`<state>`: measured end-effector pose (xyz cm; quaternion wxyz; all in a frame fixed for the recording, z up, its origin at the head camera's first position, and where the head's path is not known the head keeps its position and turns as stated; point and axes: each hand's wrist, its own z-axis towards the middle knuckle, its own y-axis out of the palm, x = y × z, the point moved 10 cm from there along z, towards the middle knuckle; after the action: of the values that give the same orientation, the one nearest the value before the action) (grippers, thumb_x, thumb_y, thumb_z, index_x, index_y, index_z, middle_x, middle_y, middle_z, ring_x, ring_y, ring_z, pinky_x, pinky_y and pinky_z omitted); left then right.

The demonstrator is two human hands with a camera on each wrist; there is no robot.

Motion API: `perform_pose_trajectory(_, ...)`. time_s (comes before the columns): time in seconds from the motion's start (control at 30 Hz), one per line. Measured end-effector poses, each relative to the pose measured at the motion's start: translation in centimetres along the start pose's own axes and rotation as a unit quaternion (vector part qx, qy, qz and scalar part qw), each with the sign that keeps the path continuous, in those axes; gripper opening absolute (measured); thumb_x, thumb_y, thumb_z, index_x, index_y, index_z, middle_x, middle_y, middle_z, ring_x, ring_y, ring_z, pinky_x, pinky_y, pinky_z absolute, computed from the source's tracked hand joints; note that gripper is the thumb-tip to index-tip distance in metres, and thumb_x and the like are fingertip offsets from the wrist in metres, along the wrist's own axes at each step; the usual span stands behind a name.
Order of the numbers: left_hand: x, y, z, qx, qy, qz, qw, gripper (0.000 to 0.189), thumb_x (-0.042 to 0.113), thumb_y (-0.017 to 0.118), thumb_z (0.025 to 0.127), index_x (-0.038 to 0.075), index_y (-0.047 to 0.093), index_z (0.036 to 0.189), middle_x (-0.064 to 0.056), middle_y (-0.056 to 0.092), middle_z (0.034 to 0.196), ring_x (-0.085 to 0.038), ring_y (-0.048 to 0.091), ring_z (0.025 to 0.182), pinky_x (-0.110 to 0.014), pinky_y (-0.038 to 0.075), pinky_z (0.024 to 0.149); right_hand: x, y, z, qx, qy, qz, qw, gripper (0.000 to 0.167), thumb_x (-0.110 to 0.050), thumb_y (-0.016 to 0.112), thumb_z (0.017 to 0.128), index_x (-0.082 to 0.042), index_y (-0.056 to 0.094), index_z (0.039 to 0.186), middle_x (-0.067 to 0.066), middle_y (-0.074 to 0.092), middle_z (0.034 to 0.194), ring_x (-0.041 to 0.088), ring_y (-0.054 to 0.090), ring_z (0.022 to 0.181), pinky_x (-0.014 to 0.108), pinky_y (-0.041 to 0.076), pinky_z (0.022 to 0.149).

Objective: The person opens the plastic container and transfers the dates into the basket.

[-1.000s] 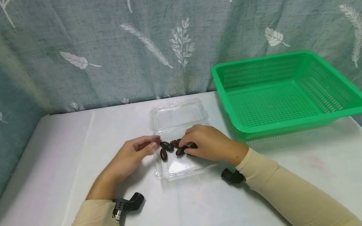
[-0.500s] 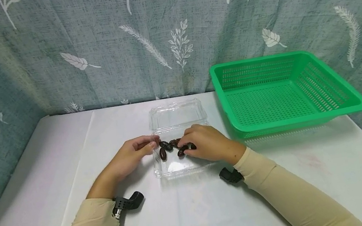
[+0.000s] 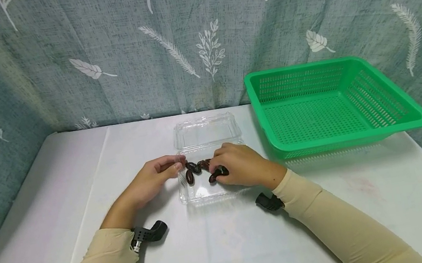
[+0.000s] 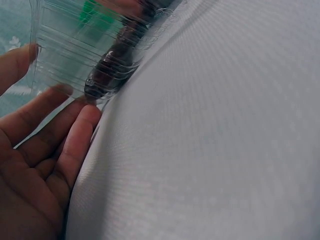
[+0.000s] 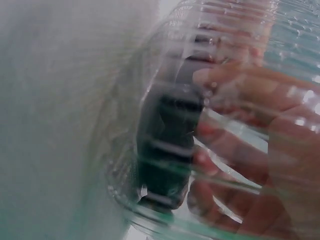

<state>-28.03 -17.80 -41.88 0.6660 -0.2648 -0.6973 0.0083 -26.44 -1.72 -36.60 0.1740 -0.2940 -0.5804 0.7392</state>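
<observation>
An open clear plastic clamshell box (image 3: 204, 192) sits on the table with several dark brown dates (image 3: 193, 168) in its near half. My left hand (image 3: 149, 185) rests against the box's left side. Its thumb touches the rim and its fairly straight fingers lie on the outer wall in the left wrist view. My right hand (image 3: 241, 163) reaches inside from the right, fingers curled down, holding a date (image 3: 214, 177). The right wrist view shows the fingers (image 5: 220, 135) at the dark dates through the clear wall, blurred. Some dates are partly hidden by the right hand.
A green plastic basket (image 3: 268, 127) with slotted walls stands at the back right. The box's clear lid (image 3: 207, 132) lies folded back, away from me. A leaf-patterned curtain (image 3: 123, 72) hangs behind the white table (image 3: 213, 250).
My right fingers have shifted slightly in the box, and the date at their tips has turned a little. The left hand stays at the box's side.
</observation>
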Motion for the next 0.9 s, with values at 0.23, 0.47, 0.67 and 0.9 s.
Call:
perform_pose_trajectory(0.23, 0.1, -0.1, 0.0, 0.001, 0.000, -0.001, 1.0000, 0.043, 0.027, 0.058, 0.102, 0.002, 0.057, 0.137, -0.014, 0.059, 0.142, -0.030, 0.050, 0.136, -0.050, 0.025, 0.123, 0.3, 0.1, 0.1, -0.009, 0.018, 0.012, 0.9997, 0.010, -0.021, 0.073, 0.088, -0.020, 0.075, 0.098, -0.007, 0.074, 0.099, 0.015, 0.060, 0.095, 0.033, 0.054, 0.078)
perform_pose_trajectory(0.47, 0.2, 0.1, 0.1, -0.001, 0.001, -0.001, 1.0000, 0.043, 0.027, 0.058, 0.102, 0.002, 0.057, 0.137, -0.014, 0.059, 0.142, -0.030, 0.051, 0.135, -0.049, 0.026, 0.122, 0.8, -0.2, 0.0, 0.000, 0.037, 0.042, 0.9984, 0.011, -0.023, 0.071, 0.092, -0.020, 0.073, 0.102, -0.005, 0.071, 0.100, 0.016, 0.062, 0.098, 0.035, 0.054, 0.084)
perform_pose_trajectory(0.67, 0.1, 0.2, 0.1, -0.006, 0.000, -0.009, 0.9999, 0.044, 0.028, 0.058, 0.102, 0.002, 0.057, 0.138, -0.014, 0.059, 0.143, -0.030, 0.051, 0.136, -0.050, 0.025, 0.122, 0.6, -1.9, -0.2, 0.037, 0.041, 0.090, 0.9944, 0.008, -0.021, 0.073, 0.092, -0.018, 0.073, 0.100, -0.007, 0.070, 0.093, 0.012, 0.062, 0.087, 0.026, 0.053, 0.077)
perform_pose_trajectory(0.9, 0.1, 0.0, -0.1, -0.005, -0.003, -0.019, 0.9998, 0.043, 0.026, 0.058, 0.102, 0.001, 0.057, 0.137, -0.015, 0.059, 0.142, -0.032, 0.052, 0.135, -0.051, 0.025, 0.122, -1.1, -6.2, -1.1, 0.125, -0.014, 0.150, 0.9807, 0.017, -0.014, 0.075, 0.090, -0.011, 0.074, 0.107, -0.001, 0.073, 0.094, 0.010, 0.063, 0.080, 0.027, 0.055, 0.068)
